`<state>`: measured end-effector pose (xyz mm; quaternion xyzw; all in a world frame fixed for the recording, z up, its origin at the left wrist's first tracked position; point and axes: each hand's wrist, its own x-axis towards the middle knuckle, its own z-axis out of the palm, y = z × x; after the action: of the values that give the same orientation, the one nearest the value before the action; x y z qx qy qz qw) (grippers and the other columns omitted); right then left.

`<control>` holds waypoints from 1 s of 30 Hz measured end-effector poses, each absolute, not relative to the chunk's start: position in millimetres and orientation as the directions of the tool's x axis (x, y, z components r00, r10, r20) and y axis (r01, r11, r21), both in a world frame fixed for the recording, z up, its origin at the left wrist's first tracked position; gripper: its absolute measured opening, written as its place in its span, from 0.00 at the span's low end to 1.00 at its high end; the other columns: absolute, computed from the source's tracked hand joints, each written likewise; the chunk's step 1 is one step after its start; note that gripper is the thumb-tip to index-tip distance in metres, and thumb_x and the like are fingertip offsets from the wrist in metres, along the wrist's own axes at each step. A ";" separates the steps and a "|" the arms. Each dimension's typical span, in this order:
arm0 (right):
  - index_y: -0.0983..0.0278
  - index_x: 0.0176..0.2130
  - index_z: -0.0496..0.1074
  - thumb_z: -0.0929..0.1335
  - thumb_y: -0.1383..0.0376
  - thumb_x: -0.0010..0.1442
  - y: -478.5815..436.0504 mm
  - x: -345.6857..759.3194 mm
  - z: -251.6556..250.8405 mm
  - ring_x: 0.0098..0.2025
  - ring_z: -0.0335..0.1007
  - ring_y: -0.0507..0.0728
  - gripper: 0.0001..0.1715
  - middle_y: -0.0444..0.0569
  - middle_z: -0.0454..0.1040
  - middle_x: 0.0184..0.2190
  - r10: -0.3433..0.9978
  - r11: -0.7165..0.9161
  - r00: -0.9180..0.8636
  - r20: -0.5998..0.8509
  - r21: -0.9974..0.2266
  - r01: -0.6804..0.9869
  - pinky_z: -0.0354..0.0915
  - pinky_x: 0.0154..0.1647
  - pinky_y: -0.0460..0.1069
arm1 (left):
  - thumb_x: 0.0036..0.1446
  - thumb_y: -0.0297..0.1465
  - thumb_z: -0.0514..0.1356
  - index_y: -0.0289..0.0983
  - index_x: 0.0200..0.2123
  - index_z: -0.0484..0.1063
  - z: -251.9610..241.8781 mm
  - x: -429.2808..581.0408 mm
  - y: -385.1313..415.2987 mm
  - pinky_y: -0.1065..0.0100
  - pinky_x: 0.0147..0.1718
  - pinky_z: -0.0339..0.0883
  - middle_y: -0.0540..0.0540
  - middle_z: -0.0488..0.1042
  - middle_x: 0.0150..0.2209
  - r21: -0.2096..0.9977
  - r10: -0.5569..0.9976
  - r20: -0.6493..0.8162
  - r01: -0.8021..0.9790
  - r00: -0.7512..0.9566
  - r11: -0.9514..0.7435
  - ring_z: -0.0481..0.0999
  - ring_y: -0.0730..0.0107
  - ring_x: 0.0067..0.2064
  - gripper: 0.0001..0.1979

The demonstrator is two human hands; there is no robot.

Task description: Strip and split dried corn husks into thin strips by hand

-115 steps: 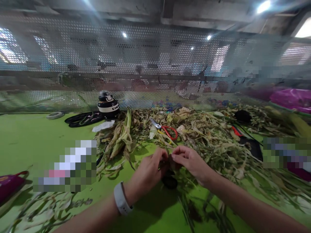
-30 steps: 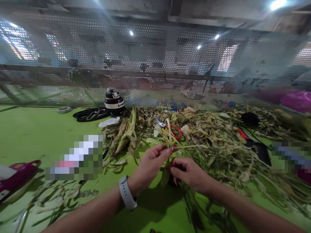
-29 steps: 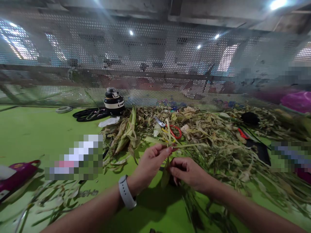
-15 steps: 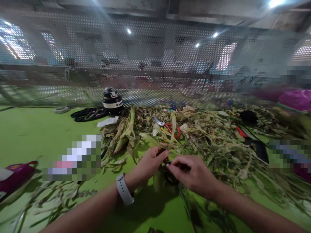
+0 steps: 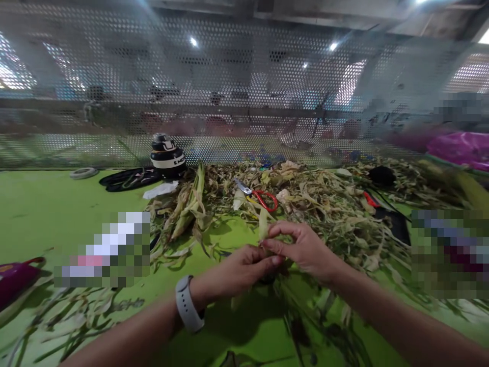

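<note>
Near the middle of the table my right hand (image 5: 307, 250) pinches a pale green leaf strip (image 5: 263, 221), whose end stands up above the fingertips. My left hand (image 5: 246, 267), with a light grey watch band at the wrist, is closed just below and to the left. Its thumb and fingers press together close to the right fingers, and what they hold is hidden. Under the hands lies something dark, mostly covered. Beyond them, red-handled scissors (image 5: 263, 198) rest on a heap of dried leaves (image 5: 324, 204), and a bundle of pale husk-like leaves (image 5: 190, 206) stands to their left.
A black and white bottle (image 5: 168, 158) stands at the back against a perforated metal screen (image 5: 229, 102). A flat black item (image 5: 130, 179) and a white ring (image 5: 84, 173) lie left of it. A purple object (image 5: 19, 280) is at the left edge; stems litter the green table (image 5: 46, 204).
My right hand has risen and now pinches the upright leaf strip. The left hand has shifted down and right beneath it. The whole view has slid slightly.
</note>
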<state>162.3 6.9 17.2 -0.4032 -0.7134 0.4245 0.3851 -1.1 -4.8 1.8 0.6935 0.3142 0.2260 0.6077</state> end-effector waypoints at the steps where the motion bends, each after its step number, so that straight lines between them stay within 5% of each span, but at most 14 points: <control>1: 0.65 0.26 0.72 0.70 0.64 0.51 5.9 160.9 16.2 0.35 0.68 0.53 0.06 0.44 0.72 0.30 0.905 0.320 -0.360 0.226 -0.920 0.227 0.61 0.40 0.47 | 0.56 0.45 0.52 0.32 0.30 0.74 2.3 -1.0 -5.4 0.72 0.24 0.50 0.52 0.60 0.22 0.985 0.703 -0.062 0.156 0.708 -0.070 0.54 0.76 0.25 0.22; 8: 0.64 0.26 0.71 0.69 0.67 0.53 1.3 152.5 12.8 0.32 0.64 0.51 0.05 0.43 0.67 0.27 0.890 0.420 -0.283 0.356 -0.883 0.210 0.60 0.37 0.46 | 0.55 0.46 0.54 0.34 0.24 0.74 1.4 1.3 -9.2 0.70 0.18 0.39 0.57 0.47 0.16 0.984 0.682 -0.085 0.169 0.726 -0.058 0.44 0.79 0.19 0.22; 14: 0.64 0.26 0.71 0.69 0.67 0.53 1.6 149.0 8.5 0.33 0.64 0.51 0.05 0.44 0.67 0.27 0.889 0.435 -0.242 0.387 -0.880 0.190 0.60 0.37 0.45 | 0.54 0.47 0.54 0.33 0.22 0.74 -2.0 2.2 -11.1 0.70 0.17 0.37 0.58 0.46 0.14 0.983 0.682 -0.112 0.179 0.723 -0.028 0.43 0.80 0.18 0.24; 19: 0.65 0.27 0.71 0.64 0.58 0.59 7.0 162.7 23.2 0.30 0.65 0.51 0.16 0.44 0.69 0.25 0.897 0.394 -0.345 0.274 -0.851 0.348 0.59 0.33 0.45 | 0.50 0.44 0.60 0.32 0.28 0.78 2.8 -1.5 -8.4 0.72 0.17 0.42 0.55 0.56 0.15 0.984 0.731 -0.170 0.072 0.661 0.163 0.50 0.80 0.19 0.19; 23: 0.66 0.22 0.69 0.56 0.52 0.63 14.4 176.1 31.2 0.25 0.61 0.50 0.29 0.43 0.65 0.20 0.828 0.478 -0.539 0.158 -0.702 0.528 0.55 0.28 0.45 | 0.48 0.41 0.63 0.33 0.28 0.77 3.3 -4.5 -3.0 0.74 0.21 0.52 0.49 0.70 0.22 0.964 0.845 -0.200 -0.052 0.496 0.259 0.60 0.78 0.23 0.15; 30: 0.64 0.21 0.62 0.57 0.52 0.63 22.3 174.3 19.9 0.28 0.59 0.52 0.26 0.43 0.62 0.21 0.783 0.621 -0.506 0.362 -0.505 0.599 0.55 0.34 0.47 | 0.48 0.40 0.63 0.33 0.26 0.76 0.7 -4.0 -1.6 0.73 0.28 0.57 0.48 0.72 0.24 0.970 0.839 -0.206 -0.011 0.504 0.245 0.65 0.75 0.26 0.14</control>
<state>174.3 22.3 19.9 -0.4050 -0.8531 0.1593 0.2877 -4.0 -1.6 0.7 0.5307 0.3902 0.3097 0.6857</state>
